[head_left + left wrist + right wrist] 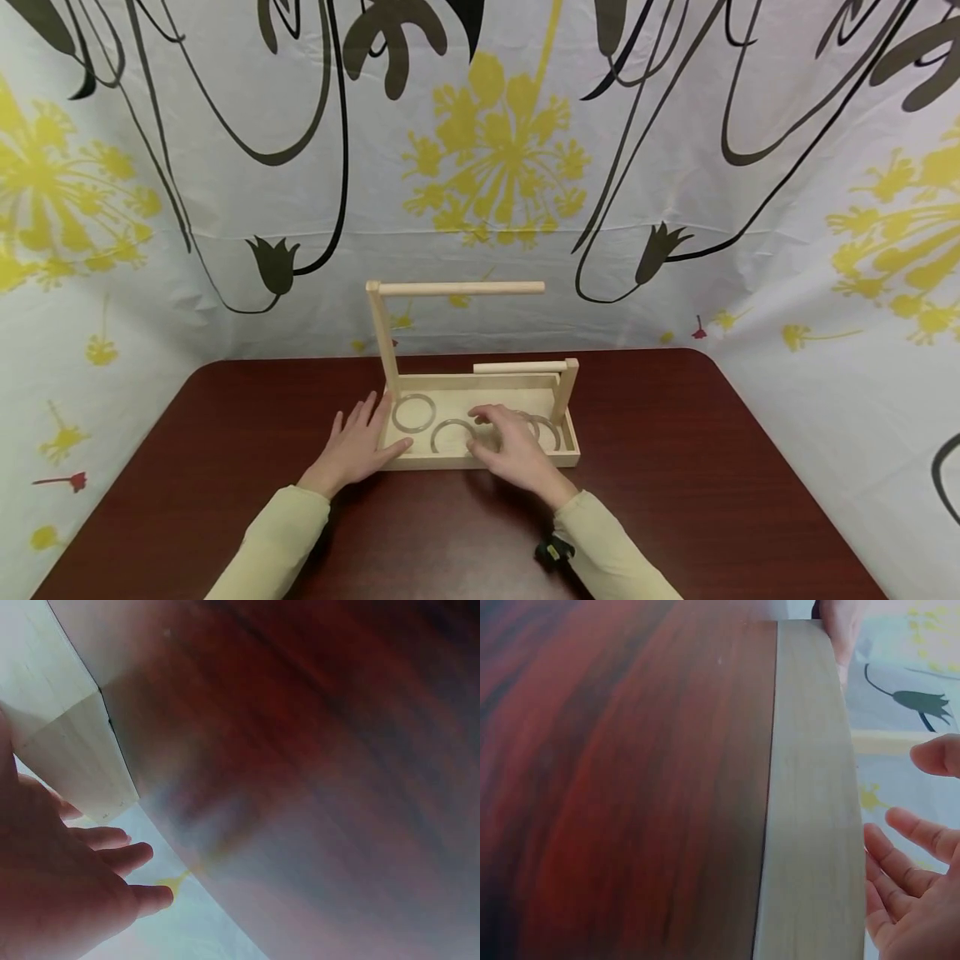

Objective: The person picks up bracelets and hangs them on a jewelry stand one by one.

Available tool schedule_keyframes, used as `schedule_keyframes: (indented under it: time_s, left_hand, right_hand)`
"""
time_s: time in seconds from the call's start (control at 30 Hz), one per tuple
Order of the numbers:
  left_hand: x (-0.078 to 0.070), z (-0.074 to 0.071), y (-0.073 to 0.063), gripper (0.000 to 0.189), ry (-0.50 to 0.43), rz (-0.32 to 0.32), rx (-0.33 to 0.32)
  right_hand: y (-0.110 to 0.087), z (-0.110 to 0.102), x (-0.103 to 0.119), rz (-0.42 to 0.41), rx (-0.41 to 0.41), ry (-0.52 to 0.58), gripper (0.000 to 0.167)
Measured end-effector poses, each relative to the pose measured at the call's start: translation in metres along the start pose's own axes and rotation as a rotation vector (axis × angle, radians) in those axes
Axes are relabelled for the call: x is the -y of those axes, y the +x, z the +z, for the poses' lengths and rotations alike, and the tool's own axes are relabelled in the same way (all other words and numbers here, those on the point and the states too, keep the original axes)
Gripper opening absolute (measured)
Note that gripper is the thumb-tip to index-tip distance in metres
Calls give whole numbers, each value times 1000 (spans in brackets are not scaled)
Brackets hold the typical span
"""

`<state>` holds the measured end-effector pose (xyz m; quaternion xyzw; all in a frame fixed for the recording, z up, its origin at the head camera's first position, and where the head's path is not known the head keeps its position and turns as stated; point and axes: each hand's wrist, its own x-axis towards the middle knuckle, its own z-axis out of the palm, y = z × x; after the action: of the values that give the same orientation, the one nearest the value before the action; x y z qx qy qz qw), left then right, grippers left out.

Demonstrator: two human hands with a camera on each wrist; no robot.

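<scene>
A shallow pale wooden tray (442, 462) holds several thin rings. My left hand (352, 446) rests at its left front corner, fingers stretched along the side and thumb over the front rim. In the left wrist view, the left hand (67, 877) lies against the tray's corner (82, 761). My right hand (521, 454) hovers over the tray's middle, fingers lightly bent, thumb and index apart. A middle ring (452, 422) is just left of it; overlapping rings (557, 433) are partly behind it. Another ring (414, 431) lies at the left end. The right wrist view shows the right hand (915, 885) gripping nothing.
A tall post (384, 342) rises at the tray's left end, with a long rod (461, 288) reaching right. At the right end, a short post (566, 392) carries a lower rod (519, 367) pointing left. The dark red table (675, 483) meets a patterned curtain (480, 325) behind.
</scene>
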<state>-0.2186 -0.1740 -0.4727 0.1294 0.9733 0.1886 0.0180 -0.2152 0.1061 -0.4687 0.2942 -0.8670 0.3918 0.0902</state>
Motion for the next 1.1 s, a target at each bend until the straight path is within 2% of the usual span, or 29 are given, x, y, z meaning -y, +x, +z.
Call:
schedule_keyframes:
  time_s: [0.27,0.67,1.1]
  left_hand:
    - [2,1,2,94,-3,-15,19]
    - [1,-1,2,99,-46,-41,78]
    - [2,-2,1,108,-115,-53,117]
  right_hand:
    - [9,11,2,30,71,1,43]
    - [26,19,-2,-4,159,-17,44]
    - [38,27,-10,70,246,9,46]
